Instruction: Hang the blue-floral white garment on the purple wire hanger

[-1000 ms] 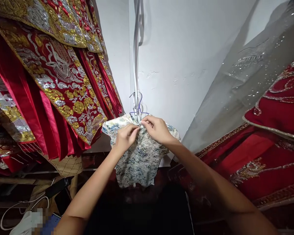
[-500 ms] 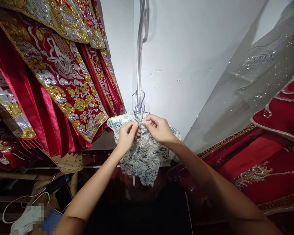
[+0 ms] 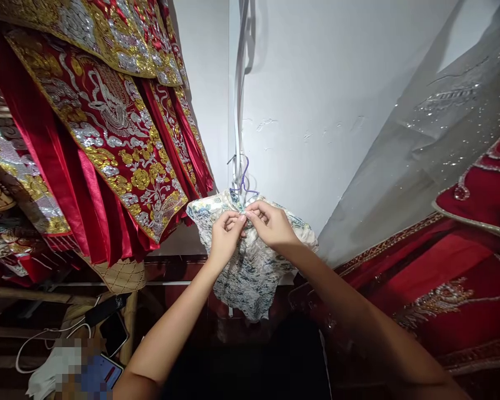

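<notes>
1. Brocade is handled at the collar: the small cream garment with blue pattern [image 3: 250, 266] hangs on a thin purple wire hanger [image 3: 244, 178] at the wall corner.
2. The collar closure seems to be fastened; a fine pinch is needed next.
3. The left hand [image 3: 225, 236] and the right hand [image 3: 270, 225] are raised, fingertips meeting, closed on the collar cloth.

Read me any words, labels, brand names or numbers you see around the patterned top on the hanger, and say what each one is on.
None can be read.
Patterned top, pinched at the collar by left hand and right hand: no label shows.
Red robes: embroidered pictures only, no writing.
Phone screen: too small and blurred.
</notes>
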Available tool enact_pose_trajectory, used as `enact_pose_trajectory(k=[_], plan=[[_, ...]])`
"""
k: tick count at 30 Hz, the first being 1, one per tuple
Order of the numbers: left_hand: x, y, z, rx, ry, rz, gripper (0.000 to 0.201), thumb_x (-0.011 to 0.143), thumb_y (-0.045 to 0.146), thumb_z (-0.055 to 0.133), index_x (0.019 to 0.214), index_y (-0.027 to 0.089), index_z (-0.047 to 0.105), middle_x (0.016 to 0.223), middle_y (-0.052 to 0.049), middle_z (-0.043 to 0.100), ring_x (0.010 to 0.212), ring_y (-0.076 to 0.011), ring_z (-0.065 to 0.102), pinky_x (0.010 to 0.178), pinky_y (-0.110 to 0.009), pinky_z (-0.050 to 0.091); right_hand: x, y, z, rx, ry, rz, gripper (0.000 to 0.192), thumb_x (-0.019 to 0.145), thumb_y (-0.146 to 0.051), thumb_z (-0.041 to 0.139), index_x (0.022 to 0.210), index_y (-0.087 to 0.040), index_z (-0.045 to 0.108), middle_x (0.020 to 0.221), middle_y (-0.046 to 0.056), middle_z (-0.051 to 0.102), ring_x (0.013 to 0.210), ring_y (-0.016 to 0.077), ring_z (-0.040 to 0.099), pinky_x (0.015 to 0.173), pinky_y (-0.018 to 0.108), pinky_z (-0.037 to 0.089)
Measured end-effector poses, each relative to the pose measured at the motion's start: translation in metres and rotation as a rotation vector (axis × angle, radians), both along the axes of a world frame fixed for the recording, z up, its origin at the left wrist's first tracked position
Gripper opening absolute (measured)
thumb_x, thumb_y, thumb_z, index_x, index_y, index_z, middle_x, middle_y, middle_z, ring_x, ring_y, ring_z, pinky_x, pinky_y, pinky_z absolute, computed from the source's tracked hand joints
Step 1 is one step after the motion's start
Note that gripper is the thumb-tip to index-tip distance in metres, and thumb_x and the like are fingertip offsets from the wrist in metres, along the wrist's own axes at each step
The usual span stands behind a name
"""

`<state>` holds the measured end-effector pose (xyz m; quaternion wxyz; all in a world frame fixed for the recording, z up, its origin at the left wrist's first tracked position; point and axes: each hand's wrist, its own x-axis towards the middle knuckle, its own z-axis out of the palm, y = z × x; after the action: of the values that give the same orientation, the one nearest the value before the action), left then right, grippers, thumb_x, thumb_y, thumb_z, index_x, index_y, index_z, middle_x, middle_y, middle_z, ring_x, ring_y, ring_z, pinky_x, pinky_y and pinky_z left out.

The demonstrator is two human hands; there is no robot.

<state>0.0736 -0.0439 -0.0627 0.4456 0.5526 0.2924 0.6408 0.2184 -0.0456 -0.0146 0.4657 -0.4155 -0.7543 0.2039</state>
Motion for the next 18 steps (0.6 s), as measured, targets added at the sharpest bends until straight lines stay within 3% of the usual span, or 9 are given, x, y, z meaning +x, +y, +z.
enact_pose_trajectory(k=[4,10,14,18], plan=[[-0.002,0.0,0.002,0.036,0.016,0.053,0.024,0.086,0.039,0.068,0.091,0.017,0.061,0.074,0.0,0.062,0.06,-0.01,0.058,0.058,-0.023,0.05,0.002,-0.001,0.0,-0.021,0.036,0.027,0.019,0.092,-0.036,0.055,0.097,-0.02,0.065,0.072,0.001,0.064,0.057,0.0131,0.052,0.055,0.025,0.04],[-0.006,0.006,-0.002,-0.011,0.145,-0.017,0.026,0.085,0.041,0.068,0.083,0.016,0.061,0.066,0.001,0.06,0.054,-0.0098,0.056,0.055,-0.022,0.045,0.003,0.004,0.002,0.047,0.001,-0.04,0.017,0.091,-0.033,0.056,0.095,-0.019,0.066,0.073,0.001,0.063,0.061,0.0141,0.052,0.06,0.027,0.041],[-0.006,0.014,-0.033,-0.045,0.316,0.015,0.026,0.083,0.041,0.068,0.079,0.016,0.062,0.062,0.0,0.061,0.054,-0.012,0.055,0.054,-0.024,0.043,0.012,0.008,0.017,0.109,0.097,-0.061,0.018,0.092,-0.034,0.056,0.094,-0.019,0.066,0.073,0.001,0.059,0.063,0.0147,0.051,0.059,0.028,0.04],[-0.014,0.008,-0.071,-0.125,0.538,-0.096,0.026,0.084,0.04,0.064,0.075,0.016,0.064,0.065,-0.002,0.063,0.059,-0.015,0.057,0.057,-0.026,0.043,0.052,0.006,0.036,0.158,0.297,-0.094,0.019,0.086,-0.038,0.065,0.088,-0.019,0.067,0.076,0.003,0.06,0.069,0.0167,0.054,0.062,0.03,0.042]])
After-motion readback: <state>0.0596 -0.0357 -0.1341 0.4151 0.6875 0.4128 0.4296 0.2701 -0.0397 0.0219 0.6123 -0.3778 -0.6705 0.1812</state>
